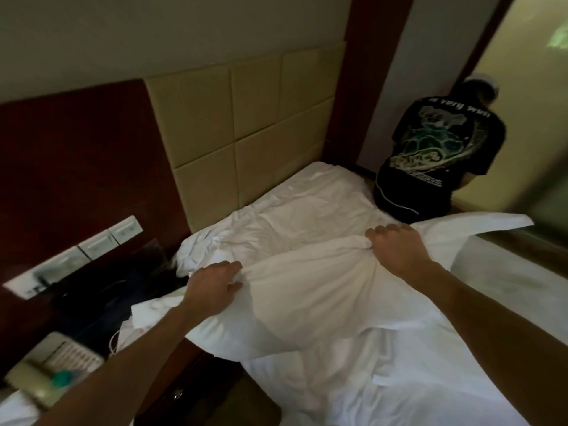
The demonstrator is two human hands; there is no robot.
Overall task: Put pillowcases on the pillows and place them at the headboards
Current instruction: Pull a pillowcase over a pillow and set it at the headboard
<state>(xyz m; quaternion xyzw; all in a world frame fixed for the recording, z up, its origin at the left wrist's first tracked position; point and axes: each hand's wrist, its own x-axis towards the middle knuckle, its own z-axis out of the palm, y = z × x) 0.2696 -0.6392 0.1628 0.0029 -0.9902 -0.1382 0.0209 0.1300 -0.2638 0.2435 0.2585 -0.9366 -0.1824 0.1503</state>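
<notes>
A white pillow in a white pillowcase [310, 296] lies across the bed, its near corner hanging over the bed's left edge. My left hand [212, 287] grips the case's bunched cloth at the pillow's left end. My right hand [396, 250] clutches a fold of the cloth at the pillow's far right end. A loose flap of the case [479, 224] sticks out to the right. Beyond the pillow, crumpled white bedding [276, 216] lies against the beige padded headboard [242, 127].
A person in a black printed shirt [436, 158] crouches at the bed's far right corner, back turned. A dark nightstand [101, 299] with a phone [52, 367] stands left of the bed, under a wall switch panel [76, 256]. White sheet [399, 379] covers the near bed.
</notes>
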